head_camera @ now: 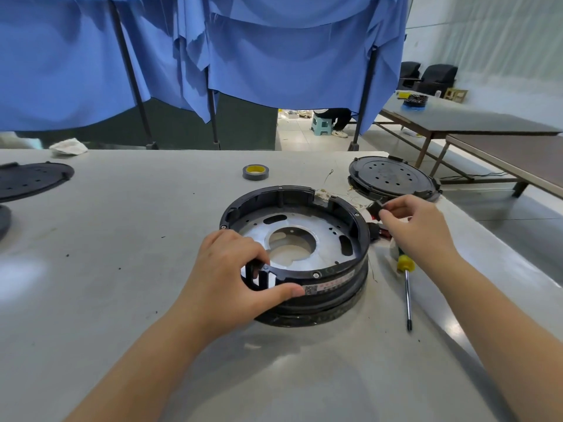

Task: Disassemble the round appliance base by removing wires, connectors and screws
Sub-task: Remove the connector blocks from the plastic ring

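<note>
The round appliance base (pixel 335 281), a black ring with a silver metal plate inside, stands in the middle of the grey table. My left hand (pixel 231 278) grips its near left rim, thumb on the outer wall and fingers curled over the edge. My right hand (pixel 420 226) is just past the ring's right side and pinches a small black connector (pixel 375 207) between thumb and fingertips. Red and black wires (pixel 377 231) run from the ring's right edge under that hand. Thin loose wires (pixel 350 194) lie behind the ring.
A yellow-handled screwdriver (pixel 406 287) lies right of the base. A black round cover (pixel 393 178) sits at the back right, a roll of tape (pixel 255 172) behind the base, another black disc (pixel 30 178) at the far left. Blue curtains hang behind the table.
</note>
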Demonstrator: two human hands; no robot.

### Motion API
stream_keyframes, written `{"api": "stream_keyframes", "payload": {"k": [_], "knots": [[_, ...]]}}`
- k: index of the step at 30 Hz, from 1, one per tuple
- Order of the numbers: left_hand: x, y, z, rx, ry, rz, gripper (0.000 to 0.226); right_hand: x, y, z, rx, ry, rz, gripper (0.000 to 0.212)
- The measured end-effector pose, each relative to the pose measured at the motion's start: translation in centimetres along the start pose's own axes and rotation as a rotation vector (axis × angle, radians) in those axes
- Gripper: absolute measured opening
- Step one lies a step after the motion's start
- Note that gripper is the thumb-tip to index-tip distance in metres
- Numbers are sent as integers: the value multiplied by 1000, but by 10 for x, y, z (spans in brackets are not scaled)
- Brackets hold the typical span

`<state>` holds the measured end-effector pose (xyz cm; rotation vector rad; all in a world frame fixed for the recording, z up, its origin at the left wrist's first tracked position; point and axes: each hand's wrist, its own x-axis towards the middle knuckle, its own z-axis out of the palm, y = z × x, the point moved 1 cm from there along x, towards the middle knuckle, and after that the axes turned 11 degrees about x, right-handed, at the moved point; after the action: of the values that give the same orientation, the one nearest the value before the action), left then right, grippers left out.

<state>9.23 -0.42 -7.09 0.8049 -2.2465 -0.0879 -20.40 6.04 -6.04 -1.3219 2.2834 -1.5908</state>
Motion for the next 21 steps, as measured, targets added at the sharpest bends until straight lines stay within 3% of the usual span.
{"api": "stream_keyframes", "payload": {"k": [4, 11, 21], "knots": [[0, -1, 1, 9, 5, 3, 55, 4, 12, 8, -261, -19, -18, 8], [1, -4, 1, 15, 24, -3, 54, 6, 11, 15, -498, -6, -163, 14], [1, -4, 0, -52, -7, -37, 54, -6, 6, 16, -425, -116, -179, 16]]}}
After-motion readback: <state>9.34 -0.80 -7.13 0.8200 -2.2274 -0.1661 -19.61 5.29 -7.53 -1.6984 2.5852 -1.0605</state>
